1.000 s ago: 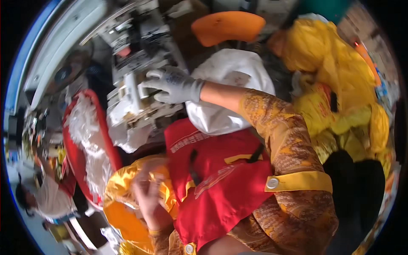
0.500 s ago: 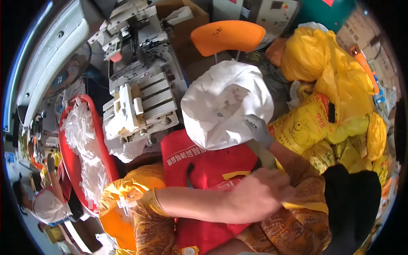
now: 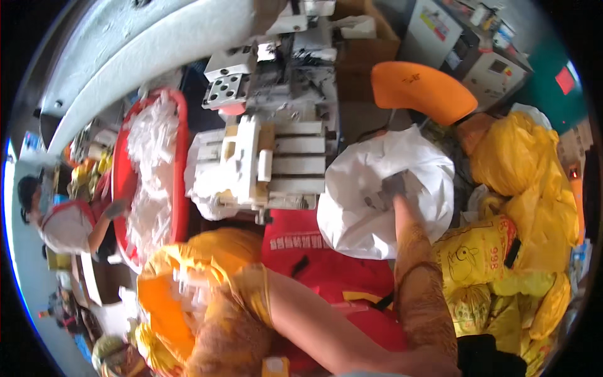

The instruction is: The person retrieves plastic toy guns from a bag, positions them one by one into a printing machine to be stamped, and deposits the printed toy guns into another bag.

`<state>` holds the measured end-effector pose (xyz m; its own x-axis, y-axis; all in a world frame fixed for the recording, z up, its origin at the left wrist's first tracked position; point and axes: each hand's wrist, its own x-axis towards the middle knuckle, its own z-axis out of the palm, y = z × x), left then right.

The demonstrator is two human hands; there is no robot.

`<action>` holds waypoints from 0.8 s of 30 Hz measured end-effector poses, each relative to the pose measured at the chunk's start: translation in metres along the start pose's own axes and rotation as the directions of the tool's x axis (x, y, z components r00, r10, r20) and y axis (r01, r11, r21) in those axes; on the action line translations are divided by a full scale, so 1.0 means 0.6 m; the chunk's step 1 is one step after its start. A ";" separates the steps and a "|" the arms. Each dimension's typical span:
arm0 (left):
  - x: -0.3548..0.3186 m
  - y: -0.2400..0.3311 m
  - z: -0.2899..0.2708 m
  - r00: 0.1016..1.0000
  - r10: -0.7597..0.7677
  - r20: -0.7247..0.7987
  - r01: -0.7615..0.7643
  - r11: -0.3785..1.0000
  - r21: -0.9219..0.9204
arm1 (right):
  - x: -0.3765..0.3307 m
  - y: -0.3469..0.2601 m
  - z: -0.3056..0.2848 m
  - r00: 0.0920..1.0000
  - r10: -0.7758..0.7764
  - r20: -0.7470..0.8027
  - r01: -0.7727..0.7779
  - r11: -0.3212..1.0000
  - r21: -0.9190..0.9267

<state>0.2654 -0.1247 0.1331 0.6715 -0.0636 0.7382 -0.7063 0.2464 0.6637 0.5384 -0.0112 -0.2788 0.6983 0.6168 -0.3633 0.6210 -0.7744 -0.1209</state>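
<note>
My right hand, in a grey glove, reaches down inside a white sack with its rim spread wide. Small greyish pieces lie by its fingertips, but the fingers are too unclear to show a grip. My bare left forearm crosses low in front of me, over a red apron. At its end, my left hand is by the lower edge, close to the patterned brown sleeve on my right arm; its fingers cannot be made out.
A machine with a slotted metal table stands ahead, carrying a white block-shaped fixture. Left of it is a red tub of translucent plastic pieces. An orange bag lies nearer. Yellow bags pile up right; behind stands an orange chair. Another person works far left.
My view has swung, shifting the scene rightward. My right hand has gone from the sack's near rim deeper inside. My left hand has dropped from beside my right elbow to the lower edge.
</note>
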 end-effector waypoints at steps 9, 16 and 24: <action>-0.087 0.060 -0.139 0.955 -0.291 0.048 0.268 0.924 0.274 | 0.005 -0.042 0.047 0.985 0.139 -0.102 -0.100 0.942 0.319; -0.174 0.011 -0.140 0.818 -0.525 -0.236 0.575 0.735 0.359 | -0.183 -0.036 -0.040 0.837 0.278 -0.471 0.121 0.745 0.656; -0.244 -0.109 -0.155 0.397 -0.815 -0.423 0.845 0.504 -0.178 | -0.469 0.024 -0.191 0.863 0.001 -0.506 0.341 0.738 0.582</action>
<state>0.2343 -0.0418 -0.0297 0.9366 0.1830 -0.2987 0.2513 0.2430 0.9369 0.3917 -0.1795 -0.0725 0.7828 0.6030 0.1536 0.4891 -0.4436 -0.7510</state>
